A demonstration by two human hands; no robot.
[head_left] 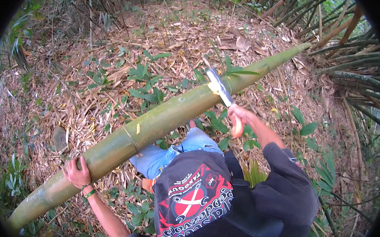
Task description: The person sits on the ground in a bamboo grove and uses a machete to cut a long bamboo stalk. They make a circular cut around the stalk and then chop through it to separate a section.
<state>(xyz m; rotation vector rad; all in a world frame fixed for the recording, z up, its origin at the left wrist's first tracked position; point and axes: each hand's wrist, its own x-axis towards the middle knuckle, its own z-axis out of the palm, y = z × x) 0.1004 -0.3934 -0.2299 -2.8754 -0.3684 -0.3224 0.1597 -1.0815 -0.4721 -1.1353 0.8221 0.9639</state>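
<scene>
A thick green bamboo pole point(163, 118) slants from the lower left up to the far right, where it tapers to a point. My left hand point(77, 171) lies across the pole near its left part, fingers bent over it and gripping. In my right hand point(239, 114) is a machete point(219, 86), held by its orange-brown handle. The machete's bright blade crosses the pole right of the middle, beside a pale, freshly cut notch point(215, 89). A yellowish chip point(138, 129) sits on the bamboo near a ringed joint.
Dry leaves and bamboo litter point(184, 35) cover the ground, with low green plants point(148, 88) beyond the pole. Bamboo stems point(354, 69) crowd the right side. A grey-green flat object point(59, 140) lies at the left. My jeans-clad legs point(174, 152) are below the pole.
</scene>
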